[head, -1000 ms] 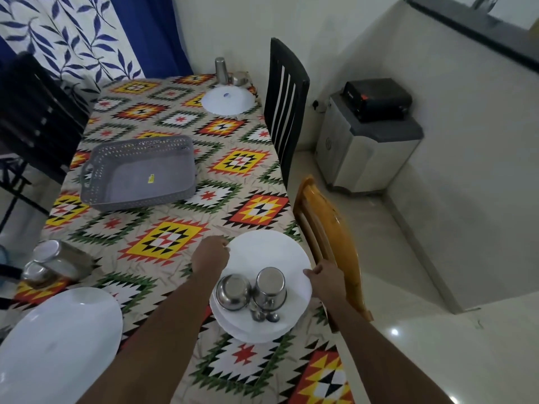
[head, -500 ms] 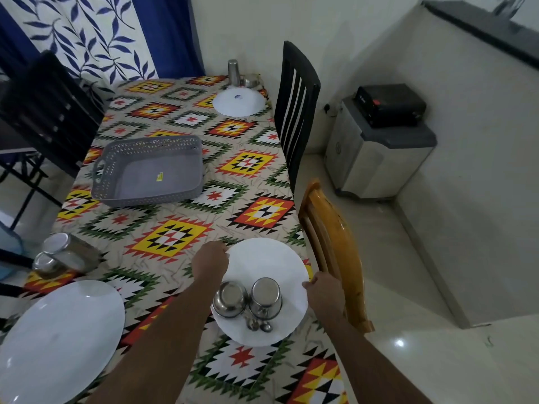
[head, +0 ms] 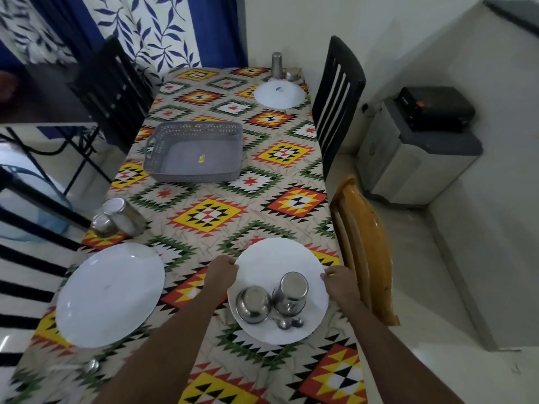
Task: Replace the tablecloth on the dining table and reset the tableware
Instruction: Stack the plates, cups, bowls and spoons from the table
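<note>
A white plate point(head: 274, 263) lies on the patterned tablecloth point(head: 210, 217) at the table's near right edge. On it stand a steel bowl point(head: 252, 305), an upturned steel tumbler point(head: 291, 291) and two small spoons point(head: 290, 322). My left hand point(head: 223, 272) grips the plate's left rim and my right hand point(head: 341, 284) grips its right rim. A second white plate point(head: 109, 294) lies at the near left, with a steel tumbler and bowl point(head: 118, 218) beyond it. A third white plate point(head: 279, 94) sits far right, with a tumbler point(head: 276, 65) behind it.
An empty grey plastic basket point(head: 194, 151) stands mid-table. An orange wooden chair point(head: 364, 246) is tucked in at the right, with a black chair point(head: 338, 100) beyond it and another black chair point(head: 113, 91) at the left. A grey appliance point(head: 414, 158) stands on the floor at the right.
The plate with the steelware has been lowered flat onto the cloth at the table's near right edge; both hands stay on its rim. The view has pulled back.
</note>
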